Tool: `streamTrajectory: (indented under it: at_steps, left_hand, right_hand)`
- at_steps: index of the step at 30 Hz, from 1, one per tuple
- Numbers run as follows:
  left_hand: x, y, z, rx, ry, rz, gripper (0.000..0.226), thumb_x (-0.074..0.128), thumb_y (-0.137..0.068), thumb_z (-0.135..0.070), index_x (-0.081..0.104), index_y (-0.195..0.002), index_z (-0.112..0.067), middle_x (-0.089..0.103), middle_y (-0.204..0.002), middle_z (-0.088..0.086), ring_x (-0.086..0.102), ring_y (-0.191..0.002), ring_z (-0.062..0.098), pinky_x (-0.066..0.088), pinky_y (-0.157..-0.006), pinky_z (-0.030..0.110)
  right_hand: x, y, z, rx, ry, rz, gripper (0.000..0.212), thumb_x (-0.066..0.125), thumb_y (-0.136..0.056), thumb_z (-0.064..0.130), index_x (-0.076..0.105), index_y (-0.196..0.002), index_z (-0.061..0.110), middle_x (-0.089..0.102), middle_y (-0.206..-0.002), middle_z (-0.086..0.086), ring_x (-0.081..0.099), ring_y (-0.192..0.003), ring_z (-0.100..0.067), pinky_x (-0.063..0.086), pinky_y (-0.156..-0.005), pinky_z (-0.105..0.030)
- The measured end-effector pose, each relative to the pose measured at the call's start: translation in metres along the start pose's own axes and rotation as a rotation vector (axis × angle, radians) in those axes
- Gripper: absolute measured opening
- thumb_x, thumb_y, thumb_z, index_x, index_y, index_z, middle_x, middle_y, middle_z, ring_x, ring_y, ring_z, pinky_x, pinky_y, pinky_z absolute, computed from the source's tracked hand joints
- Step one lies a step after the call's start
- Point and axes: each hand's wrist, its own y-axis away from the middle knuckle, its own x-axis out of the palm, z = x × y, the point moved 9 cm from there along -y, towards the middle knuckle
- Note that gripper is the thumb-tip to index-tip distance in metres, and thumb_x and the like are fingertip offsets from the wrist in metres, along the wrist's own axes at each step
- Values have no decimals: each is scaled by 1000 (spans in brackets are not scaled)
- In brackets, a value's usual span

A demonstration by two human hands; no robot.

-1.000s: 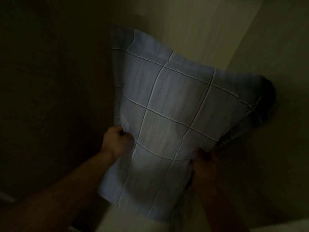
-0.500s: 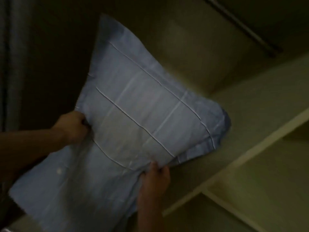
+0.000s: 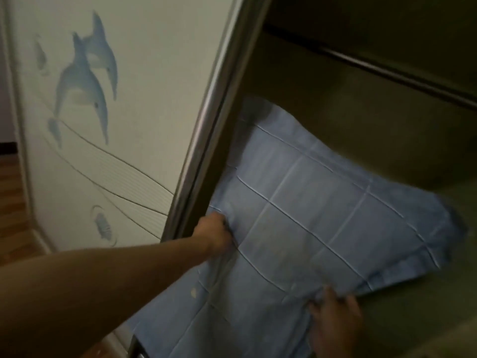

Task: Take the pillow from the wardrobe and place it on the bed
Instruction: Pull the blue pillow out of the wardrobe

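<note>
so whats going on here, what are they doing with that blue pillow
A person holds a blue checked pillow with both hands at the open wardrobe. The left hand grips its left edge beside the dolphin-printed door, and the right hand grips its lower edge. The pillow's far end is inside the wardrobe; no bed is in view.

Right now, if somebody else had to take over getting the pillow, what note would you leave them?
Left hand: grips the blue pillow at its left edge, next to the dolphin door.
Right hand: holds the pillow's near bottom edge.
Pillow: held by both hands, mostly inside the wardrobe opening; whether its far corner rests on the shelf is unclear.
Done: pillow grabbed.
Left: pull it fully out, carry it to the bed, which is not in view, and set it down.
</note>
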Motion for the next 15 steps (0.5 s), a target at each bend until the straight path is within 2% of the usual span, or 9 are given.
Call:
streamTrajectory:
  at_steps: [1, 2, 4, 5, 7, 9, 11, 13, 15]
  left_hand:
    - [-5, -2, 0, 10, -2, -13, 15, 57, -86, -11, 65, -97, -4, 65, -114, 23, 62, -105, 37, 50, -91, 41]
    - [-8, -2, 0, 19, 10, -22, 14, 58, -85, -10, 66, -96, -4, 66, -113, 23, 62, -105, 38, 50, -89, 40]
    - [-20, 1, -4, 40, 29, -34, 4, 59, -86, -10, 63, -86, -9, 67, -109, 22, 63, -100, 36, 49, -83, 37]
    - [-26, 3, -6, 45, 32, -39, 6, 59, -87, -11, 60, -82, -11, 67, -107, 21, 63, -97, 34, 48, -79, 36]
    - [-40, 9, -13, 55, 38, -57, 9, 60, -88, -12, 58, -79, -12, 67, -105, 21, 63, -96, 33, 47, -76, 34]
    - [-55, 16, -20, 57, 45, -85, 9, 61, -87, -13, 59, -79, -11, 67, -104, 20, 64, -99, 35, 46, -76, 33]
    - [-70, 25, -27, 63, 45, -102, 9, 62, -87, -15, 60, -81, -10, 67, -105, 19, 64, -101, 35, 45, -76, 30]
    - [-80, 32, -36, 93, 49, -113, 9, 62, -88, -17, 62, -85, -8, 67, -106, 18, 63, -102, 36, 46, -77, 31]
    - [-89, 39, -45, 119, 67, -115, 11, 61, -90, -18, 62, -90, -7, 66, -106, 18, 63, -102, 36, 47, -79, 33]
  right_hand:
    - [-7, -1, -13, -4, 8, 40, 31, 48, -97, -8, 47, -123, -26, 58, -107, -35, 51, -90, -40, 44, -69, -15]
    - [-14, -4, -12, -45, 34, -16, 25, 51, -97, -6, 55, -119, -18, 61, -112, -27, 56, -96, -37, 48, -77, -29]
    - [-23, 0, -6, -100, 34, -118, 14, 55, -95, -4, 62, -107, -1, 66, -109, -21, 61, -94, -36, 51, -88, -52]
    - [-17, 2, -4, -107, 16, -110, 13, 56, -95, -3, 64, -100, 7, 69, -104, -17, 63, -89, -35, 51, -88, -56]
    - [-11, 0, 0, -116, -28, -65, 20, 57, -95, -1, 64, -90, 16, 70, -93, -8, 65, -84, -29, 52, -88, -57]
    - [-5, 4, 7, -109, -61, -45, 19, 56, -96, -1, 64, -90, 15, 68, -92, -8, 64, -86, -31, 52, -88, -56]
    - [-3, 9, 18, -116, -75, -40, 14, 55, -96, -2, 62, -99, 9, 66, -98, -13, 63, -83, -28, 52, -86, -53]
    - [-1, 14, 31, -124, -82, -46, 17, 54, -97, -2, 61, -111, 5, 64, -104, -15, 61, -77, -23, 52, -84, -50]
    - [-2, 17, 42, -144, -78, -43, 19, 55, -97, -1, 60, -114, 2, 63, -105, -14, 61, -77, -22, 52, -85, -50]
